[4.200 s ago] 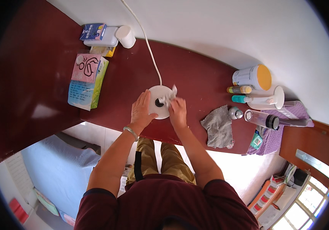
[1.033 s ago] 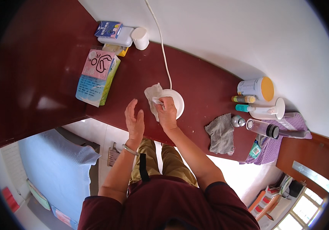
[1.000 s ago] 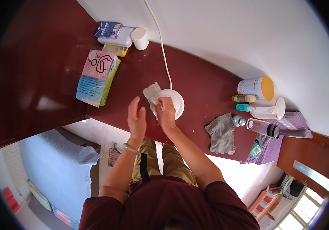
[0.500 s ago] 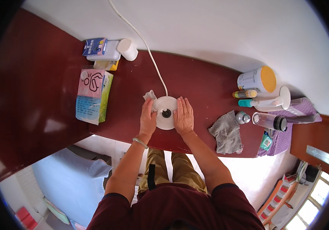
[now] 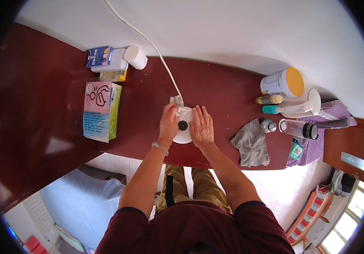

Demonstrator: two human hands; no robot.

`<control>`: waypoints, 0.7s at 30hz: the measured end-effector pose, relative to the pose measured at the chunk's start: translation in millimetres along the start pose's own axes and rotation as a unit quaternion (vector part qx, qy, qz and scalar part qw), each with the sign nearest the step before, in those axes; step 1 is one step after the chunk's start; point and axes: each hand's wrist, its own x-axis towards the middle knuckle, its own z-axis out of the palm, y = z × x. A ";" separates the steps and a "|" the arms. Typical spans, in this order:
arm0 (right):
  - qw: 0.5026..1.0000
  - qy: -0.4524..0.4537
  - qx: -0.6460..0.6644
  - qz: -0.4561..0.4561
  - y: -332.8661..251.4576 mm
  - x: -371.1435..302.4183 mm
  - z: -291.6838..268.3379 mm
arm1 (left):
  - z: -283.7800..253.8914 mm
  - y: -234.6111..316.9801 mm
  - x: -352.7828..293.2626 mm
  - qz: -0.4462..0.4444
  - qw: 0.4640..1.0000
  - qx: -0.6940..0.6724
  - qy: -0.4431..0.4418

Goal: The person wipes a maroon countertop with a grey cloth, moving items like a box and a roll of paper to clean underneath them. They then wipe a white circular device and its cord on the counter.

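A round white kettle base (image 5: 185, 136) with a black ringed connector in its middle lies flat on the dark red tabletop. My left hand (image 5: 168, 122) is over the base's left side, fingers closed on a crumpled white wipe (image 5: 176, 100) that rests on the base's far edge. Part of the wipe is hidden under those fingers. Outstretched and flat, my right hand (image 5: 202, 127) lies over the right edge of the base. From the back of the base a white cord (image 5: 160, 55) runs up along the wall.
On the left stand a tissue pack (image 5: 101, 111), boxes (image 5: 100, 56) and a white cup (image 5: 135, 57). A grey cloth (image 5: 251, 144), a silver rounded object (image 5: 268, 125), a clear bottle (image 5: 294, 128), a yellow-lidded can (image 5: 283, 82) and a teal-tipped bottle (image 5: 271, 109) are on the right.
My left hand has slid the wipe toward the right and far edge of the base. My right hand stays flat on the base's right edge. The whole view has shifted slightly.
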 end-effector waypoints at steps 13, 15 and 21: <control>1.000 -0.003 -0.006 0.008 -1.9 -4.8 -2.2 | -6.4 -3.9 -48.5 -0.047 0.997 -0.048 0.041; 1.000 -0.001 -0.013 0.008 -1.5 0.2 -2.4 | -1.4 -5.7 -12.9 -0.021 0.999 -0.039 0.008; 1.000 0.002 -0.021 0.000 -0.1 -1.2 0.6 | 8.9 3.8 26.9 0.021 0.999 -0.041 0.021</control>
